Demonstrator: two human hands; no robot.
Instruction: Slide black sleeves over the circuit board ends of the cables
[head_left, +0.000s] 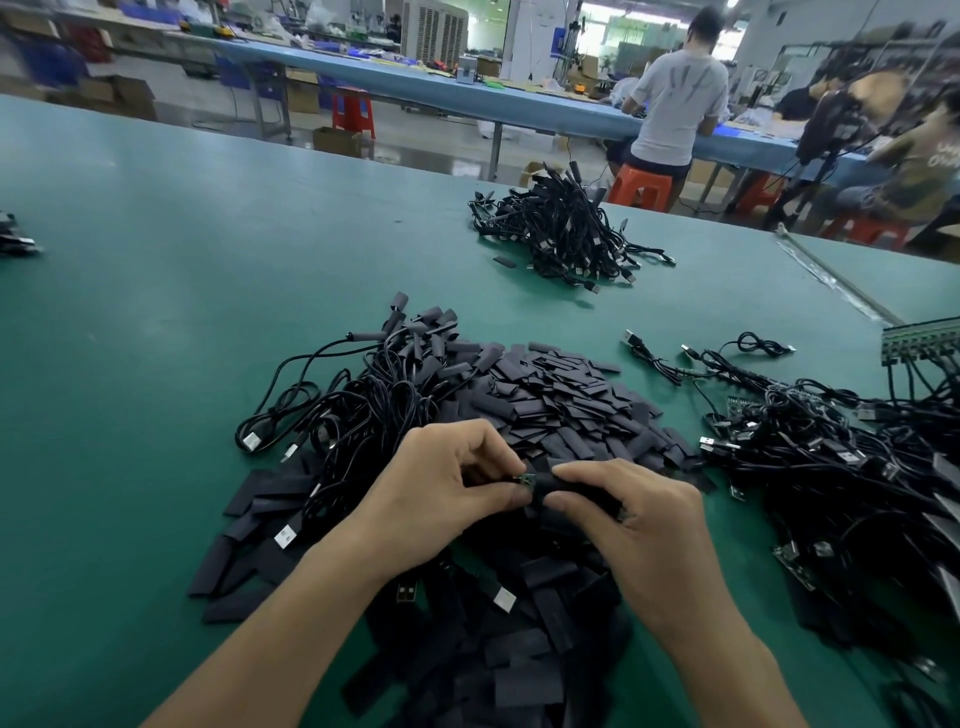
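Your left hand (447, 488) pinches the circuit board end (529, 480) of a cable. Its grip is narrow, with thumb and fingers curled onto it. Your right hand (639, 525) holds a black sleeve (571, 486) in a pinch, with the sleeve mouth touching the board. Both hands sit just above the loose sleeve heap (545, 405) on the green worktop (130, 312). Close on the left crowd the sleeved cables (374, 395). On the right is a bare cable tangle (810, 447). A further cable pile (566, 234) lies well beyond.
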